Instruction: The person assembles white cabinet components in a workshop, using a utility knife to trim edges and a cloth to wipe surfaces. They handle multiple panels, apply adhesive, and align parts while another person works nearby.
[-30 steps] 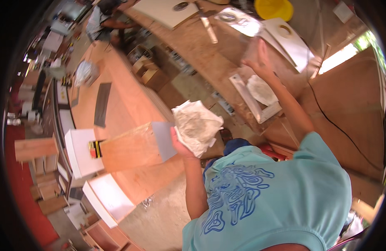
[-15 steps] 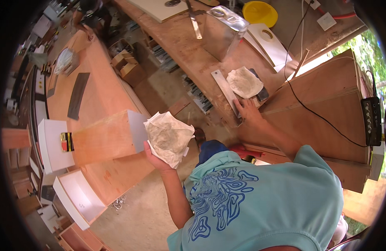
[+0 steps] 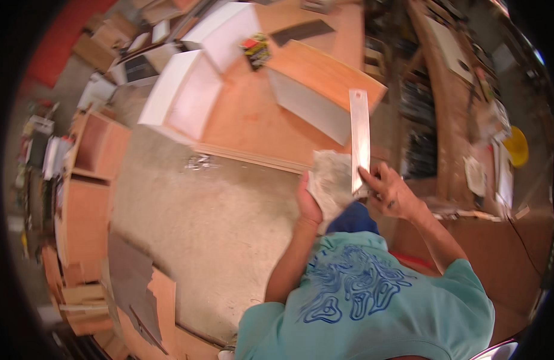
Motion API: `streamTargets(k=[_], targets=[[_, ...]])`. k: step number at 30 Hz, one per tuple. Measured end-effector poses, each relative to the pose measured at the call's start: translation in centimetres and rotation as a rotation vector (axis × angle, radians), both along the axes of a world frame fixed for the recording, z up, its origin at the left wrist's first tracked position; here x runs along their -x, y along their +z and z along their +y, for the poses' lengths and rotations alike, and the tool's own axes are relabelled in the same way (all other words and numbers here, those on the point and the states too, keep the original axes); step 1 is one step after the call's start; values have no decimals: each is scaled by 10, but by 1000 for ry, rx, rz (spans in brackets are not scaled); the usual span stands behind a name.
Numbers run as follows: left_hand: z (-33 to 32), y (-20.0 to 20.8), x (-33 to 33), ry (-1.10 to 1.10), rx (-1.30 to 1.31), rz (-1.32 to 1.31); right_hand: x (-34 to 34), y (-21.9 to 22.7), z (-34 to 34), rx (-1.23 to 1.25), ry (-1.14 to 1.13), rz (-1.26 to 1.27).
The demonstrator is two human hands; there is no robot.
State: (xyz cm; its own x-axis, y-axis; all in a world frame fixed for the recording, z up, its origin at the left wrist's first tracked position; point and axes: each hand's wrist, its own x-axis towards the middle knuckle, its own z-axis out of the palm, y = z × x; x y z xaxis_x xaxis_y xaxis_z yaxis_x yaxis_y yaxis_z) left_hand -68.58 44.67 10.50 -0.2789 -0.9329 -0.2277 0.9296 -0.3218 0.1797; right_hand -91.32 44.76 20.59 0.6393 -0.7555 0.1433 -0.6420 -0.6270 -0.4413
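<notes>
My left hand [image 3: 310, 201] is closed on the edge of a crumpled off-white sheet [image 3: 329, 183], cloth or paper, with a greyish middle. A flat steel ruler [image 3: 360, 132] with a hole at its far end is gripped in my right hand [image 3: 395, 195], pointing away from me. Its near end lies over the right side of the sheet; whether the two touch I cannot tell. Both hands are in front of my body, beside a long wooden panel [image 3: 253, 132]. On that panel stands a wooden drawer box [image 3: 325, 66] with a pale grey side.
White drawer boxes [image 3: 184, 90] and a small yellow-and-black box [image 3: 256, 51] are on the panel's left part. To the right runs a workbench [image 3: 448, 120] with a second crumpled sheet [image 3: 475, 174]. Wooden cabinets [image 3: 88, 210] stand at the left. Scraps [image 3: 199, 162] lie on the floor.
My view and body have turned left, away from the workbench. My right hand has picked up the steel ruler from the bench and brought it over the sheet in my left hand.
</notes>
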Motion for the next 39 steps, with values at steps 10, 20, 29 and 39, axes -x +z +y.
streamTargets(k=[10,20,29,39], targets=[[104,-64,-258,840,-184,-171,-223,-44,4,-448,948,55],[81,0,-442,1175,-128,-361,-368,-87,-92,-589,272,-60],[-119,100,-612,1003,-48,-587,-426,-231,-166,-855,-170,-118],[-333,-26,-647,386,505,-2156,-405,-226,-164,-522,-763,-41]])
